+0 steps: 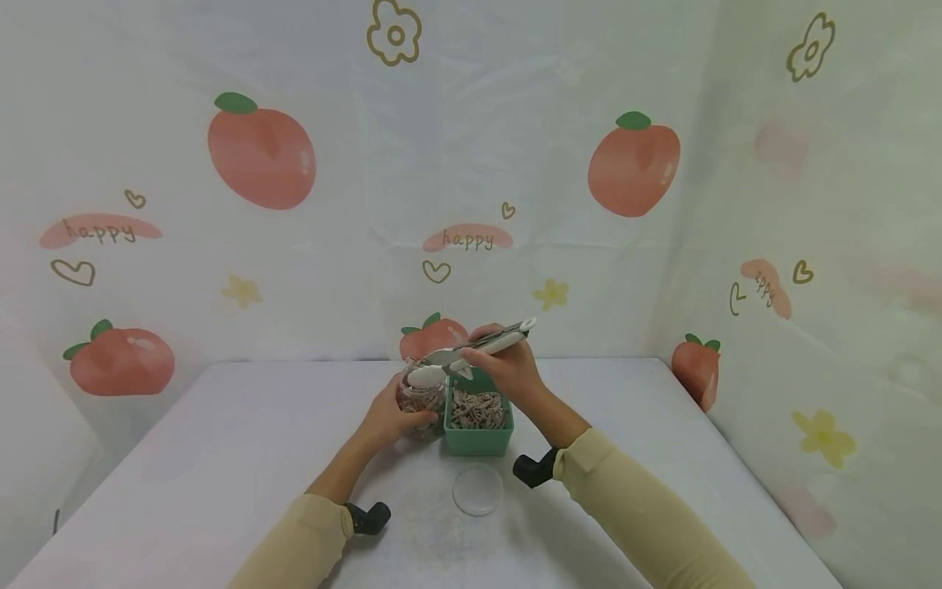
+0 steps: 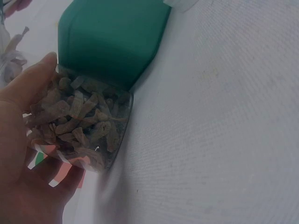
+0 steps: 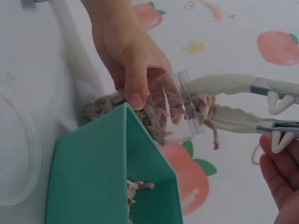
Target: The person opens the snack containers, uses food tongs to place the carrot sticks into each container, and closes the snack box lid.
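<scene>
A clear plastic jar (image 2: 86,123) filled with greyish-brown dried twisted pieces stands on the table, gripped by my left hand (image 1: 388,419), thumb on the near side. My right hand (image 1: 511,368) holds a pair of tongs (image 1: 495,343) with white tips and grey metal arms. At the jar's mouth, the tips (image 3: 224,83) close around a small clump of pieces (image 3: 204,107), one piece dangling below. Right beside the jar stands a green box (image 1: 478,442) with more of the same pieces (image 1: 478,409) inside.
A round clear lid (image 1: 477,491) lies flat on the white table (image 1: 243,466) in front of the green box. Black wrist mounts (image 1: 536,469) stick out from both sleeves. Behind the table hangs a printed curtain (image 1: 478,147) with fruit and flowers.
</scene>
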